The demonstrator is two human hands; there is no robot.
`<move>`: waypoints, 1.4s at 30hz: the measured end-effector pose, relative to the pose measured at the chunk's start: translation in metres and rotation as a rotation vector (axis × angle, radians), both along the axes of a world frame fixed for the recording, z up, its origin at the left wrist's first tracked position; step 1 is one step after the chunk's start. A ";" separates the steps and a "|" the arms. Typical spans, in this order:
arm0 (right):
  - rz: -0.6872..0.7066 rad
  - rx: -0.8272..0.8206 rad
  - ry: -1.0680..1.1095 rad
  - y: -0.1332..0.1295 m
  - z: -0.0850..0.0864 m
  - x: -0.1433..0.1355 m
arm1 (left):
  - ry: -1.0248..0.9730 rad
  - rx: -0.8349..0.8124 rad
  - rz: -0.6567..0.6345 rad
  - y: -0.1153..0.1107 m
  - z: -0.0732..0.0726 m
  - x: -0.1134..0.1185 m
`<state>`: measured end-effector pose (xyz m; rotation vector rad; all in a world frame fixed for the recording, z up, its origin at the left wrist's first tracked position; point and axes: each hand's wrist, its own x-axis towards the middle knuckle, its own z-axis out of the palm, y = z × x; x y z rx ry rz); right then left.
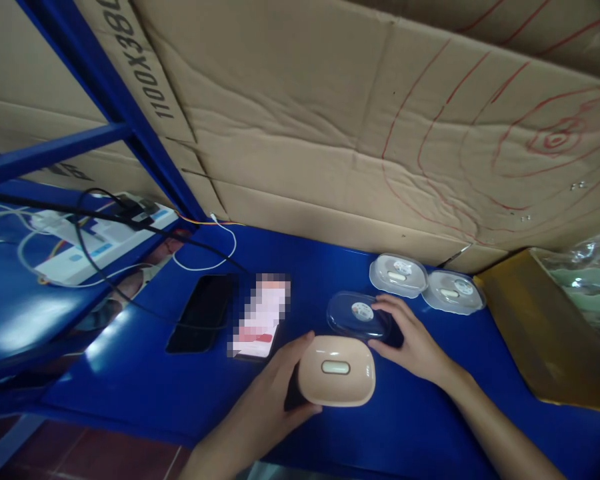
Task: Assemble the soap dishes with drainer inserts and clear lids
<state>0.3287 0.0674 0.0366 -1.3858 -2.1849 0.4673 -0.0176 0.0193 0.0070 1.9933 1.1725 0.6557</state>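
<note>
A tall cardboard sheet (300, 133) is being seen behind the blue desk (180, 400). A brown box (540, 333) is being kept at the right, pale green items (590, 280) in clear plastic being shown beside its flap. A white power strip (110, 247) is being crossed by cables at the left. The left hand (260, 393) is being held partly open, fingers closed on the left end of the peach dish (313, 373), one side being gripped at the far edge, the thumb at the near edge. The right hand (420, 347) is being curved in a C, the right end of a clear cover (345, 313) being pinched; whether it is being lifted cannot be told. Two phones (200, 313) are being left beside the dish, one lit. Two clear-lidded containers (400, 287) are being kept near the cardboard, a pale oblong insert being seen in each. The dish is being held over the desk, just nearer than the cover, its insert side being turned to the camera, long axis being pointed left-right. Its pale green insert (336, 367) is being lined up likewise.
</note>
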 end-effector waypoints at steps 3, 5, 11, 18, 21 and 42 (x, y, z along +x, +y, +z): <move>0.001 0.023 0.092 -0.022 0.011 0.000 | -0.011 -0.002 -0.002 -0.001 0.000 0.007; 0.039 0.001 0.106 -0.040 0.015 -0.004 | -0.024 -0.003 0.011 0.000 -0.001 0.012; 0.129 -0.041 -0.039 -0.072 0.004 -0.019 | -0.050 0.001 0.019 0.002 -0.004 0.016; 0.141 -0.025 -0.026 -0.069 -0.005 -0.022 | -0.045 -0.014 -0.030 0.001 -0.005 0.013; 0.154 -0.032 -0.014 -0.069 -0.007 -0.022 | -0.059 -0.012 -0.037 0.002 -0.004 0.013; 0.156 0.216 -0.124 -0.012 -0.015 -0.030 | -0.091 0.221 0.048 0.003 -0.001 0.017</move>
